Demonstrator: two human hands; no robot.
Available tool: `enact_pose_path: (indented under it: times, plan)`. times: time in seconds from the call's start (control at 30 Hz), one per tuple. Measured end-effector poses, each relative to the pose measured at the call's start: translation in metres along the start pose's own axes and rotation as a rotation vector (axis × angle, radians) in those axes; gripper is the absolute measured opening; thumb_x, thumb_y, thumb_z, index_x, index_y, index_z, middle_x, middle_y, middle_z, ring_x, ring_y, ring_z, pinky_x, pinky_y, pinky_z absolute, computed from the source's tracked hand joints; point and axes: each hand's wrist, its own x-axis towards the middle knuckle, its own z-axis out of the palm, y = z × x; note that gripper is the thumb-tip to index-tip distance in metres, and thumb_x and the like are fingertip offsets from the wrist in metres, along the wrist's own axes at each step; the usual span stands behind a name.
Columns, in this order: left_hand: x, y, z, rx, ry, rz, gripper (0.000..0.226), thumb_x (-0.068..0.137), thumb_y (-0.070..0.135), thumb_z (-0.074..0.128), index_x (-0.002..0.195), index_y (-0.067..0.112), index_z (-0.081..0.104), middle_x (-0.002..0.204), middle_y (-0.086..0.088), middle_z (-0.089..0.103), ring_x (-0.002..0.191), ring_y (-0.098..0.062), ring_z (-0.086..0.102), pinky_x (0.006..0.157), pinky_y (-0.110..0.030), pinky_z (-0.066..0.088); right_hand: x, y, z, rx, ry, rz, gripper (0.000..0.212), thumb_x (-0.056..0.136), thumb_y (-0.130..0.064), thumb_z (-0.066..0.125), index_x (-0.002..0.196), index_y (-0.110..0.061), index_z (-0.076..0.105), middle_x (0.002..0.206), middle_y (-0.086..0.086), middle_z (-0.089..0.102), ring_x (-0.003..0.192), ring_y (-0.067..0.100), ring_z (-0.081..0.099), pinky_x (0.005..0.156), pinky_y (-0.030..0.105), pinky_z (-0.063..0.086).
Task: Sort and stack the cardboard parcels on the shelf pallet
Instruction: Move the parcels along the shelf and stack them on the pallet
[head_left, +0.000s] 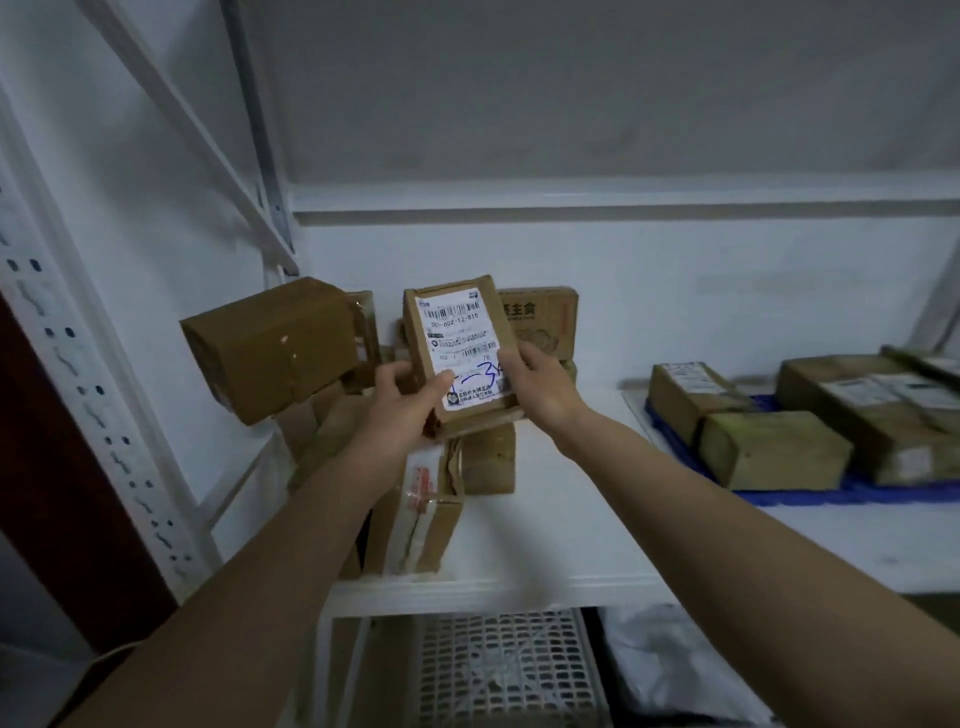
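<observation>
Above the left end of the shelf (545, 551), we hold a small labelled parcel (460, 353) upright between left hand (402, 400) and right hand (540, 384). Just behind, the loose heap (415, 499) carries a tilted box (270, 348), which may topple if nudged.

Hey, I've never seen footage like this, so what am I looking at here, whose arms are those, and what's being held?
There is no machine here. A camera worn on a person's head looks forward and down, so the arms are the wearer's own. The left hand and right hand together hold up a small cardboard parcel, its white shipping label facing the camera. Behind it, a loose pile of parcels sits on a white shelf. To the right, sorted parcels lie flat on a blue pallet.
</observation>
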Motion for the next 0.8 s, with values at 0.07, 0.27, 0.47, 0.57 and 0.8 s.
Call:
enact_pose_path:
  times: [0.07, 0.27, 0.47, 0.57, 0.8]
  plan:
    - [-0.005, 0.000, 0.018, -0.041, -0.078, 0.023, 0.061, 0.087, 0.038, 0.067, 0.139, 0.042, 0.035, 0.124, 0.001, 0.063, 0.105, -0.025, 0.065, 0.085, -0.048, 0.056, -0.008, 0.007, -0.017, 0.029, -0.001, 0.033, 0.031, 0.098, -0.033, 0.037, 0.109, -0.018, 0.061, 0.110, 0.006, 0.067, 0.099, 0.024, 0.060, 0.088, 0.040, 0.048]
    - [-0.005, -0.002, 0.069, -0.047, -0.171, 0.011, 0.056, 0.090, 0.034, 0.064, 0.139, 0.047, 0.040, 0.115, 0.004, 0.069, 0.101, -0.022, 0.067, 0.078, -0.043, 0.058, -0.020, 0.035, -0.060, 0.111, 0.087, 0.068, 0.029, 0.098, -0.029, 0.034, 0.100, -0.020, 0.061, 0.106, 0.006, 0.067, 0.089, 0.019, 0.059, 0.079, 0.035, 0.049]
    - [0.005, -0.006, 0.144, -0.024, -0.230, 0.016, 0.048, 0.093, 0.030, 0.060, 0.137, 0.042, 0.044, 0.110, 0.005, 0.071, 0.090, -0.020, 0.070, 0.071, -0.038, 0.058, -0.006, 0.081, -0.120, 0.140, 0.135, 0.094, 0.028, 0.099, -0.028, 0.034, 0.095, -0.021, 0.060, 0.082, -0.010, 0.062, 0.072, 0.007, 0.056, 0.058, 0.022, 0.044]
    - [0.019, -0.005, 0.199, -0.022, -0.266, 0.036, 0.049, 0.093, 0.032, 0.060, 0.139, 0.040, 0.044, 0.109, 0.009, 0.071, 0.093, -0.017, 0.070, 0.071, -0.037, 0.058, 0.014, 0.104, -0.166, 0.078, 0.182, 0.104, 0.028, 0.099, -0.027, 0.032, 0.097, -0.019, 0.059, 0.084, -0.007, 0.061, 0.077, 0.010, 0.056, 0.066, 0.027, 0.045]
    - [0.064, 0.013, 0.368, 0.041, -0.372, -0.014, 0.035, 0.095, 0.036, 0.055, 0.130, 0.038, 0.051, 0.112, 0.005, 0.069, 0.094, -0.015, 0.068, 0.081, -0.035, 0.057, 0.072, 0.178, -0.315, 0.009, 0.266, 0.239, 0.032, 0.100, -0.029, 0.030, 0.102, -0.015, 0.059, 0.103, 0.008, 0.064, 0.097, 0.028, 0.061, 0.086, 0.042, 0.051]
